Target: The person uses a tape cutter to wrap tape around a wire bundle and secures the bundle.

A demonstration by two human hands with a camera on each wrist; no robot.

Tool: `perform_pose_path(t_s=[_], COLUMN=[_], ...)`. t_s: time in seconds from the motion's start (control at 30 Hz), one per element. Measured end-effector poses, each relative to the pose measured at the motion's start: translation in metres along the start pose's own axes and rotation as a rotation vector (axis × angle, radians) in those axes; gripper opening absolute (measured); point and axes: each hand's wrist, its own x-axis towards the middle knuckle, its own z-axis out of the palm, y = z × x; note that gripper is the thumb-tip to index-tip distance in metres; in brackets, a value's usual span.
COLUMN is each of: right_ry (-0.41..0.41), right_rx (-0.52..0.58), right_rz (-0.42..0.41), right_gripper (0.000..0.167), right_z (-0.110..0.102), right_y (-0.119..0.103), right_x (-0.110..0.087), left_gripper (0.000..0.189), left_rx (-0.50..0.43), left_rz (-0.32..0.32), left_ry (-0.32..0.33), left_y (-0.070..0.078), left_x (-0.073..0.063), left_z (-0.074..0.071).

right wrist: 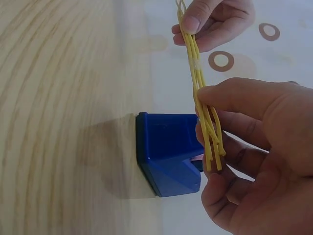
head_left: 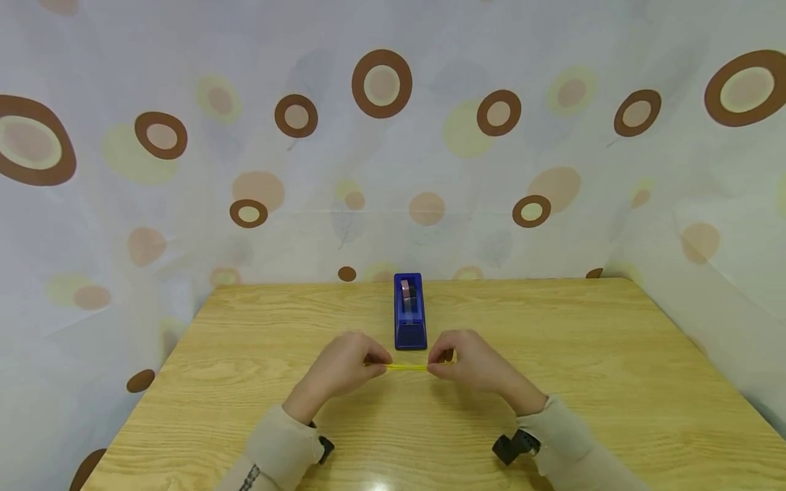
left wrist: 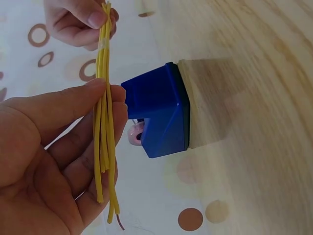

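Observation:
A bundle of thin yellow wires stretches level between both hands, above the table. My left hand pinches it near one end between thumb and fingers, and my right hand does the same near the other. In the left wrist view, loose wire ends of uneven length lie along the left fingers, one with a bare reddish tip. A band of clear tape wraps the bundle's middle, between the hands. Just beyond the hands stands a blue tape dispenser with a tape roll in it.
The wooden table runs back to a wall covered with a white cloth patterned in brown and beige circles. Another cloth-covered wall edges the right side. Black straps sit at the sleeve cuffs.

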Motion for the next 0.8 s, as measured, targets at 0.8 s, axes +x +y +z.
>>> perform_pose_path(t_s=[0.8], right_ry=[-0.095], right_rx=[-0.065], right_rz=[0.008], right_gripper=[0.012], right_z=[0.011], right_y=[0.017], right_x=[0.000], left_gripper=[0.016], left_rx=[-0.059], left_rz=[0.004], left_ry=[-0.124], left_y=[-0.015], left_x=[0.004], left_z=[0.016])
